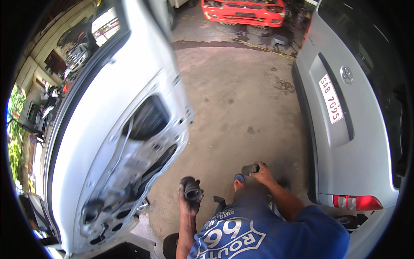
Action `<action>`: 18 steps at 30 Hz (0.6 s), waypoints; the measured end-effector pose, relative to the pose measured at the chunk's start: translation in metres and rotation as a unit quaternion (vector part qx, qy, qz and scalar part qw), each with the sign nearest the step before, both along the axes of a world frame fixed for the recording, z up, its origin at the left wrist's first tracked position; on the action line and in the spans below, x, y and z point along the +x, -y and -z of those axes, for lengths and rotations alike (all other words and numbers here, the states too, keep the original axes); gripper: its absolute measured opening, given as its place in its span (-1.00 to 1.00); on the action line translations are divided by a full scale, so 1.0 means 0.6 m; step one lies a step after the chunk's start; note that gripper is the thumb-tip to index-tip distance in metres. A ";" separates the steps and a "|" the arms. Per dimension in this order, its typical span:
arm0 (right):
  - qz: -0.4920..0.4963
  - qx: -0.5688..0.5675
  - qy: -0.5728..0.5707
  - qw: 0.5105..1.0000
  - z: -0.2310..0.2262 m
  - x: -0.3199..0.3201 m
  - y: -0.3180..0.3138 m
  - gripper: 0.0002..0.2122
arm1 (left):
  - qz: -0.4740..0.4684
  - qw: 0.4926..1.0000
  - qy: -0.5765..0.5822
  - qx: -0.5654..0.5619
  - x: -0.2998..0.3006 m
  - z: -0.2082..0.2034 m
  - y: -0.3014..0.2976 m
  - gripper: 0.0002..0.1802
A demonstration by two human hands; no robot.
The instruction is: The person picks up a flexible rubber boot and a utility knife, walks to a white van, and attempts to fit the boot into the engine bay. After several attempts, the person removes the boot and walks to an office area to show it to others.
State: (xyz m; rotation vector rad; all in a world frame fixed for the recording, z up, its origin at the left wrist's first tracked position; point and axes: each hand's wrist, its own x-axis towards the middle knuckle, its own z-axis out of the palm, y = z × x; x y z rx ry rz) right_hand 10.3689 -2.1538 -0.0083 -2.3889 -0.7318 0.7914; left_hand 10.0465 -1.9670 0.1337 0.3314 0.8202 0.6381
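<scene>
We have a black hollow boot raised in front of us, low and a little left of the middle of the view, its round open end facing back toward us. Our left hand is cupped around it from below, fingers part-curled, thumb side and fingertips against its sides. To the right, well apart from the boot, we hold a dark cylinder lying roughly sideways; our right hand is partly closed on its right end, though the exact grip is too small to tell. Both hands look smudged with dark grime. Between them, lower down, we see a foot in a blue sandal, and nearest the camera our blue shirt with white print. Beneath everything spreads the stained concrete floor. On our left stands a white car door, swung open, its inner metal bare and full of cutouts. On our right is the back of a silver van with a red tail lamp. Far ahead sits a red car, near tyres, and a yellow cord runs across the floor.
</scene>
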 end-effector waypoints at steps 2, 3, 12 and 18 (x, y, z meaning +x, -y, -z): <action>0.102 0.137 0.036 0.985 -0.039 0.052 -0.028 -0.29 | 0.075 0.994 -0.068 0.033 0.154 0.018 -0.047 -0.32; 0.153 0.209 0.047 0.965 -0.064 0.079 -0.053 -0.31 | 0.104 0.984 -0.139 0.031 0.227 0.021 -0.066 -0.34; 0.258 0.549 0.037 0.794 -0.301 0.328 -0.308 -0.38 | 0.166 0.974 -0.062 0.144 0.729 -0.056 -0.092 -0.22; 0.260 0.523 0.025 0.811 -0.371 0.475 -0.463 -0.47 | 0.212 0.942 -0.104 0.238 0.816 -0.063 -0.318 -0.42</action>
